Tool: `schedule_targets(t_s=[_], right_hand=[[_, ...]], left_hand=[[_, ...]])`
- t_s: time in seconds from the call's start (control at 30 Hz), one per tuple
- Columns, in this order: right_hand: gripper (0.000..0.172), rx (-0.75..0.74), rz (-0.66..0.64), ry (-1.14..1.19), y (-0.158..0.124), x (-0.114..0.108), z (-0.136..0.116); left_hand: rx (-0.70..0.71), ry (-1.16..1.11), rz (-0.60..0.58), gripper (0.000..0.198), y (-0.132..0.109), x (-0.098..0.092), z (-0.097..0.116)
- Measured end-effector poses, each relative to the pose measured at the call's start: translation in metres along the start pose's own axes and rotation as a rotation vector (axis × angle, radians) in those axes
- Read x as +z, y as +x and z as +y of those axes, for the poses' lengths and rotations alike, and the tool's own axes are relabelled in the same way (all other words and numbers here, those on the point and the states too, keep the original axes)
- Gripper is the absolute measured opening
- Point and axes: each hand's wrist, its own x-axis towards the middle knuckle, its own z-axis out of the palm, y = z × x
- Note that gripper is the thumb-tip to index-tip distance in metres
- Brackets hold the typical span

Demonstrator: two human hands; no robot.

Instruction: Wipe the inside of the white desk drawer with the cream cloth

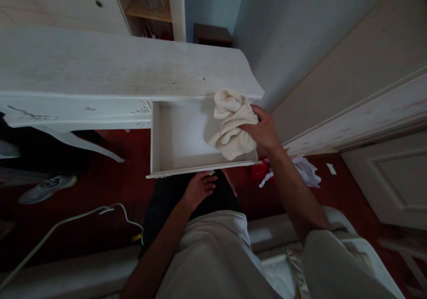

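Note:
My right hand [262, 130] grips a bunched cream cloth [235, 132] with a towel-like surface, over the right end of a pulled-out white drawer [180, 132]. Loose folds hang down inside the drawer and cover part of its floor. My left hand [199, 187] is at the drawer's front edge, close to my lap, with its fingers curled in. A small white bit shows by its fingertips; whether it is a knob or something held, I cannot tell. The drawer belongs to a white table [133, 65] with a stained top and carved front.
A white cabinet with open shelves [148, 12] stands behind the table. Right of the drawer are a wall and, on the red floor, a red box [258, 171] and white plastic bag [307, 172]. A white hanger-like wire [113, 206] and a shoe [48, 188] are at left.

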Motion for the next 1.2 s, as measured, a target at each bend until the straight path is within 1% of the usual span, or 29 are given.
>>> schedule_targets(t_s=[0.1, 0.23, 0.37, 0.47, 0.6, 0.7, 0.83, 0.97, 1.03, 1.1, 1.17, 1.2], right_hand=[[0.048, -0.015, 0.009, -0.009, 0.001, -0.004, -0.001], [0.048, -0.023, -0.009, -0.004, 0.002, -0.004, 0.000], [0.050, -0.044, -0.057, -0.005, 0.004, 0.000, 0.000], [0.051, -0.056, -0.064, 0.002, 0.005, 0.002, -0.003], [0.051, -0.069, -0.041, 0.003, 0.008, 0.002, -0.008], [0.051, -0.087, 0.014, 0.007, 0.009, 0.001, -0.011], [0.049, -0.096, 0.158, 0.014, 0.007, -0.004, -0.018], [0.045, -0.123, 0.358, 0.068, 0.003, -0.015, -0.024], [0.045, -0.135, 0.490, 0.154, 0.002, -0.023, -0.026], [0.048, -0.134, 0.671, 0.262, 0.002, -0.032, -0.025], [0.047, -0.109, 0.838, 0.355, 0.002, -0.043, -0.023], [0.046, -0.091, 0.895, 0.391, 0.001, -0.049, -0.021]], left_hand=[[-0.027, -0.074, -0.036, 0.015, -0.001, 0.001, 0.002], [-0.043, -0.068, -0.079, 0.016, -0.002, 0.003, 0.003], [-0.038, 0.024, -0.024, 0.013, 0.001, 0.004, 0.006], [-0.028, 0.087, 0.000, 0.011, 0.002, 0.007, 0.010], [-0.003, 0.163, -0.003, 0.014, -0.003, 0.012, 0.017], [0.072, 0.249, -0.027, 0.021, -0.008, 0.017, 0.021], [0.138, 0.382, -0.094, 0.039, -0.009, 0.022, 0.027], [0.163, 0.391, -0.088, 0.046, 0.000, 0.027, 0.033], [0.177, 0.374, -0.085, 0.048, 0.006, 0.029, 0.038], [0.184, 0.363, -0.092, 0.050, 0.013, 0.032, 0.044], [0.195, 0.353, -0.094, 0.050, 0.019, 0.034, 0.052], [0.201, 0.347, -0.094, 0.050, 0.021, 0.036, 0.057]])
